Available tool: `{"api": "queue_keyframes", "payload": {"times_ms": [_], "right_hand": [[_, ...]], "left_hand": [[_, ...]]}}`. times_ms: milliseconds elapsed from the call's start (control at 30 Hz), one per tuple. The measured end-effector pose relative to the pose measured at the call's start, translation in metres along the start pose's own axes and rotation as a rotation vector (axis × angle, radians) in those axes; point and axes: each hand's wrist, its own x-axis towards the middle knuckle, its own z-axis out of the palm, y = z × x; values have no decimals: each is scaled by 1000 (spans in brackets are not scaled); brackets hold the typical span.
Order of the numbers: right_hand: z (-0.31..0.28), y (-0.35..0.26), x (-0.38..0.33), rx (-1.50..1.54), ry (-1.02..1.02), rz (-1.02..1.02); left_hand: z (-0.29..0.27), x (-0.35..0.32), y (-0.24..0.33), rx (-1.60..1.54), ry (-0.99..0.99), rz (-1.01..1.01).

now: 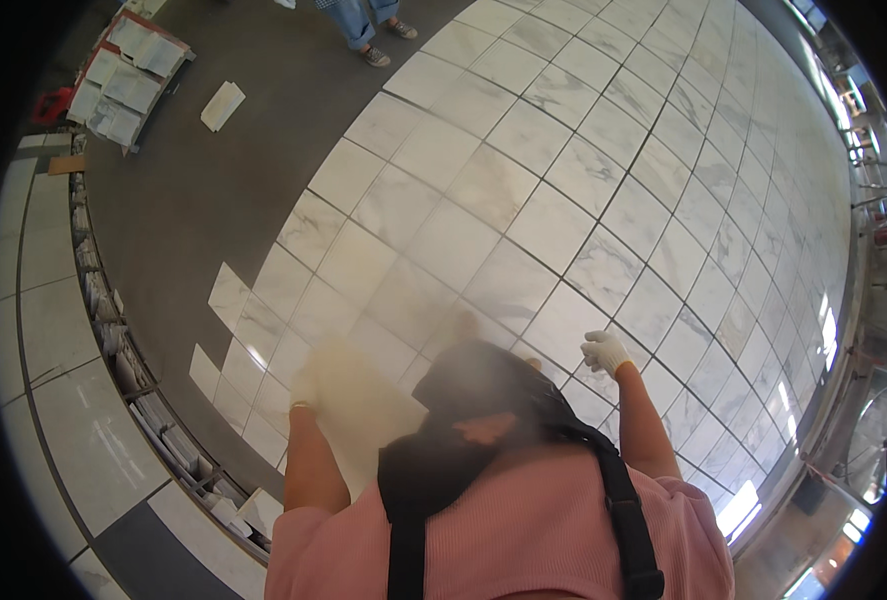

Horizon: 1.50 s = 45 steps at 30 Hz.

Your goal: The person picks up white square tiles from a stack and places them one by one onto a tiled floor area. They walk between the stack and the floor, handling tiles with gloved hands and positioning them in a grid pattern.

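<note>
A pale tile (363, 400), blurred, is gripped at its left edge by the gloved left hand (306, 388), above the marble tile floor (523, 200) and beside the bare grey floor (193, 200). The gloved right hand (604, 352) is held apart over laid tiles; whether its fingers are spread cannot be told. A stack of tiles (123, 75) lies far off.

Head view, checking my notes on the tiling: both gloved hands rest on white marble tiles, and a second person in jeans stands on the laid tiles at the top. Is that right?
Not quite. In the head view the second person in jeans stands on the bare grey floor, beside the laid tiles, not on them. The rest holds: the left hand and right hand, both gloved, rest on white marble tiles.
</note>
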Motion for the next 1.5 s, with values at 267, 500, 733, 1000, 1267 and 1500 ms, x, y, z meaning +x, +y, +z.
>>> {"api": "queue_keyframes", "payload": {"times_ms": [267, 500, 733, 1000, 1267, 1500], "right_hand": [[15, -51, 12, -3, -1, 21], [-35, 68, 53, 76, -32, 164], [-77, 115, 144, -295, -322, -315], [-137, -130, 164, 265, -10, 105], [-139, -210, 187, 105, 82, 94], [-78, -226, 190, 130, 4, 225]], "left_hand": [[-19, 56, 9, 52, 15, -152], [-15, 81, 53, 24, -30, -45], [-19, 90, 113, -46, 85, -93], [-16, 107, 148, 57, 189, -183], [-24, 148, 188, -137, 66, -259], [-65, 246, 245, -67, 73, -127]]}}
